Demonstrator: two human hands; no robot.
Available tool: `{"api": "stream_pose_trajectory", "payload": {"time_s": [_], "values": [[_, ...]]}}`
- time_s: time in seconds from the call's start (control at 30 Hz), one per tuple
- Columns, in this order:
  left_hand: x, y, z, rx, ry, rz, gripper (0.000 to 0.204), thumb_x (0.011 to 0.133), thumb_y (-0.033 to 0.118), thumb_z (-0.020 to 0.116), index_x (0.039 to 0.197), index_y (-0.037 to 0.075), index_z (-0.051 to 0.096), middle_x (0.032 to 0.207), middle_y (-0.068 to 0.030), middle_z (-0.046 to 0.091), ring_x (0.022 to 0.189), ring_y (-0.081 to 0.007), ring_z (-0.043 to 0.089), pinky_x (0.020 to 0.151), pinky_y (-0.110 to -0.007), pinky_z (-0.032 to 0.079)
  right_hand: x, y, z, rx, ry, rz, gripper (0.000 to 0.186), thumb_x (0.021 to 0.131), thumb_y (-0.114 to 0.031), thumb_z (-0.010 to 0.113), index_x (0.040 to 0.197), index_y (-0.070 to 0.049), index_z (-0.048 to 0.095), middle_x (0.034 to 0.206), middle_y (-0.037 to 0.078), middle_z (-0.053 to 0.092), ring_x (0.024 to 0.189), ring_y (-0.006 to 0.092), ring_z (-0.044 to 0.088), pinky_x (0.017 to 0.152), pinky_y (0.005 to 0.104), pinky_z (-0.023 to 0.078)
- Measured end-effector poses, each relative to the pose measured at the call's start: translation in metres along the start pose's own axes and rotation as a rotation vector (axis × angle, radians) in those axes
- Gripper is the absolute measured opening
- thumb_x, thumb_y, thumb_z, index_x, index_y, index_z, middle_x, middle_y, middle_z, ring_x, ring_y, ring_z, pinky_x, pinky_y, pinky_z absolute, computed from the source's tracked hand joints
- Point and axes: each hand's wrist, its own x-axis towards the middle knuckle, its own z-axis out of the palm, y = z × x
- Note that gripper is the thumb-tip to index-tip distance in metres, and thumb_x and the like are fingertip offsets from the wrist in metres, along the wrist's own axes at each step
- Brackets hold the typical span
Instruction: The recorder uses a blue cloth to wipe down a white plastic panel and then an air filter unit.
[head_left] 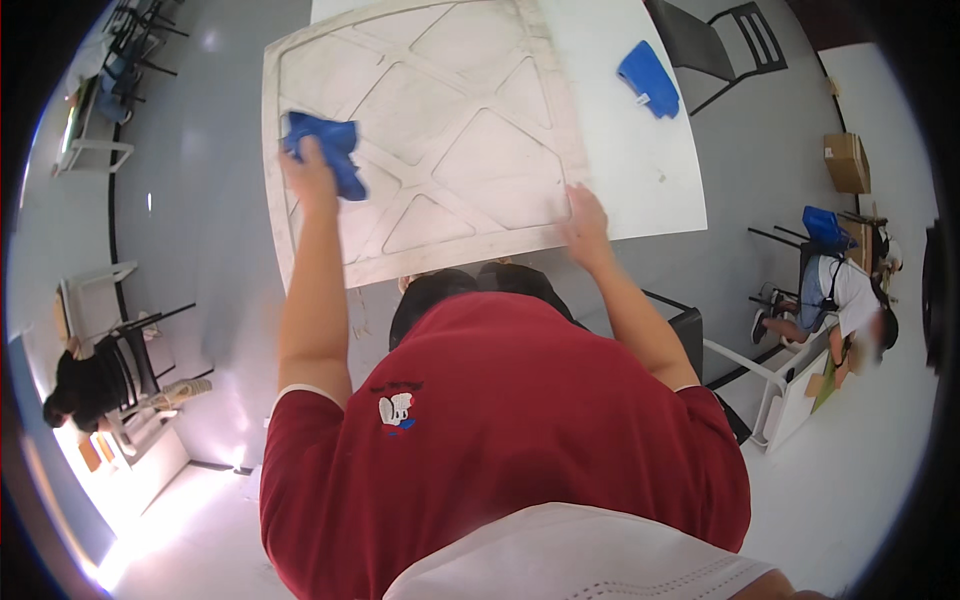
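A large off-white panel (500,160) with a raised lattice of diamond and triangle shapes lies on a white table (645,190), its grooves darkened with grime. My left hand (314,182) is closed on a blue cloth (338,150), which is bunched against the panel's left side. Near the panel's closest right corner rests my right hand (586,222), fingers stretched over its surface and nothing visible in them. Another blue cloth (650,80), folded, lies on the table at the far right.
Beyond the table's right side stands a dark chair (715,45). A black chair or box-like seat (685,335) is close by my right elbow. One person (845,290) sits at a table on the right, another (85,385) on the left. A cardboard box (847,163) is at the far right.
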Motion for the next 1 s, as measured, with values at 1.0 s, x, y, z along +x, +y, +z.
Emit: {"api": "stream_pose_trajectory", "payload": {"time_s": [1.0], "values": [[-0.130,-0.091,-0.106,0.455,0.185,-0.425,0.073,0.074,0.034,0.068,0.127,-0.004,0.035,0.128,-0.0234,0.039,0.118,-0.0354,0.037,0.102,-0.044,0.025,0.082,0.034,0.003,-0.074,0.001,0.101,0.068,0.075,-0.026,0.067,0.133,-0.011,0.034,0.125,0.026,0.036,0.114,0.0421,0.036,0.092,0.0510,0.033]]}}
